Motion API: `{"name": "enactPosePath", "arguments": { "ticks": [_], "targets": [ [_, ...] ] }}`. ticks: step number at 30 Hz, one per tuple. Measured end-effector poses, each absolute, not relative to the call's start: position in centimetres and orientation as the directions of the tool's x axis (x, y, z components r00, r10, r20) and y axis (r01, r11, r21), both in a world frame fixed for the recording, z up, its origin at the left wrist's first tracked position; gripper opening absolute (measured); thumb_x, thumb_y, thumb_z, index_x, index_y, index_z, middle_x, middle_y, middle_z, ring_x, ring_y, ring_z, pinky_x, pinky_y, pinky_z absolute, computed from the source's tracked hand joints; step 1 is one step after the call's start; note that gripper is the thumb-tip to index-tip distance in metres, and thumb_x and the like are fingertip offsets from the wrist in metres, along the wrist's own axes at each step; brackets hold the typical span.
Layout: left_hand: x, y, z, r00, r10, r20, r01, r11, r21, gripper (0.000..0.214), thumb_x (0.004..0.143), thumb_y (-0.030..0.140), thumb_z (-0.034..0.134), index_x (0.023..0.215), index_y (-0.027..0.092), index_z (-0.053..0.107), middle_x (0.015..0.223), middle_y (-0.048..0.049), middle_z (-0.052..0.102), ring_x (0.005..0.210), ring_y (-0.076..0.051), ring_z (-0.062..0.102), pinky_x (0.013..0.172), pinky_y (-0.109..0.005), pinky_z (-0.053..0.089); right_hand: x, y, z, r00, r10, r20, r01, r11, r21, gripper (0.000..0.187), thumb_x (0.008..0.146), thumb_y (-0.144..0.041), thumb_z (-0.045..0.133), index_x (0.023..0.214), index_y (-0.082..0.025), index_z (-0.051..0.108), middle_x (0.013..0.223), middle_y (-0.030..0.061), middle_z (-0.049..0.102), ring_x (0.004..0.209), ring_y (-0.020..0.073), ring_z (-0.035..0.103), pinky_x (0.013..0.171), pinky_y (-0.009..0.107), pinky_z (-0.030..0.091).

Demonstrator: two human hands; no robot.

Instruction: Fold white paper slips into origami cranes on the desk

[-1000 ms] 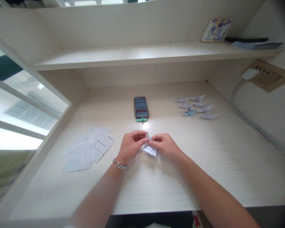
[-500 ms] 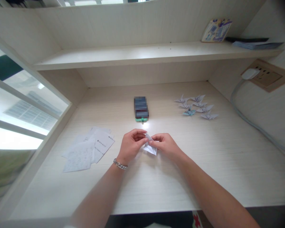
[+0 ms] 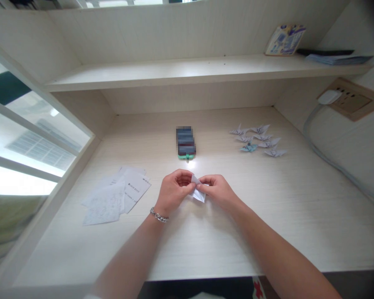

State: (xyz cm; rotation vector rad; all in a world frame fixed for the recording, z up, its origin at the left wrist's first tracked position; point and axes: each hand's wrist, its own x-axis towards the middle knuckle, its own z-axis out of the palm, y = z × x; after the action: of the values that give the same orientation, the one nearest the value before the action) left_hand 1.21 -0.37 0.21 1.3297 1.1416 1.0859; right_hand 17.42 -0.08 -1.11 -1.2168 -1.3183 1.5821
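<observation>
A small folded white paper is held between my two hands above the desk, its pointed lower end hanging toward me. My left hand pinches its left side with thumb and fingers. On the other side, my right hand grips the paper with the thumb on top. Parts of the folds are hidden behind the fingers. Several folded paper cranes sit at the back right, one of them a light blue crane. Loose printed paper sheets lie overlapping to the left.
A phone with a green edge lies beyond my hands. A shelf spans the back, bearing a patterned box and a flat stack. At right, a grey cable runs from a wall socket.
My left thumb has shifted slightly right over the paper, covering more of its left side. My right hand stays nearly in place.
</observation>
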Motion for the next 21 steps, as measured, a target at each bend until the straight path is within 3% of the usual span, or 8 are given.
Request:
{"name": "enactPosePath", "arguments": {
  "ticks": [21],
  "targets": [
    [0.74, 0.01, -0.11, 0.182, 0.983, -0.036, 0.139, 0.010, 0.990, 0.020, 0.066, 0.022, 0.069, 0.082, 0.013, 0.064, 0.078, -0.0066, 0.068, 0.072, -0.017, 0.065, 0.069, -0.028, 0.053, 17.39, -0.07, -0.80, -0.276, 0.944, -0.181, 0.058, -0.172, -0.983, 0.016, 0.069, -0.022, 0.061, 0.080, -0.014, 0.069, 0.076, 0.0038, 0.068, 0.065, 0.0156, 0.059, 0.058, 0.025, 0.043]
  ]
}}
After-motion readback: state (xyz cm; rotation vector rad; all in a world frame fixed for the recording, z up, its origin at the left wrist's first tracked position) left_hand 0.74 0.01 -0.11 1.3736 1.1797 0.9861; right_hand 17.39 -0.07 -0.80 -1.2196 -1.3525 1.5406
